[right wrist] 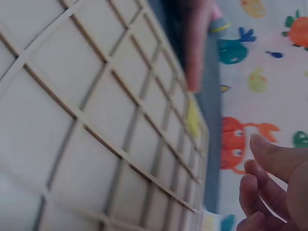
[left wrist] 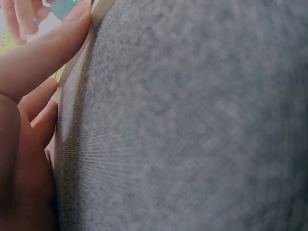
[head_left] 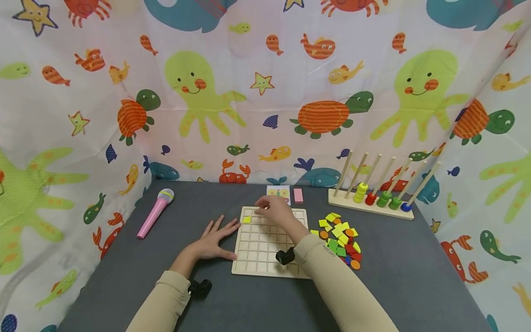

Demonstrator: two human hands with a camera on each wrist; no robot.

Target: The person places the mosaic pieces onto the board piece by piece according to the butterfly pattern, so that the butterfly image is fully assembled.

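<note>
My left hand (head_left: 213,243), fingers apart, touches the nine-o'clock edge of the pale wooden grid board (head_left: 263,259); slack pressure could let it skid. I can't tell whether my right hand (head_left: 275,213), at twelve, pinches anything; dipping, it might dislodge the yellow square tile (head_left: 246,220) at ten.

pieces (head_left: 343,239) crowding board (head_left: 265,244), room right of microphone (head_left: 153,214)

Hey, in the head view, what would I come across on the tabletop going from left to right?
Pink toy microphone, left hand, gridded wooden board, pile of coloured pieces, wooden peg stacker.
</note>
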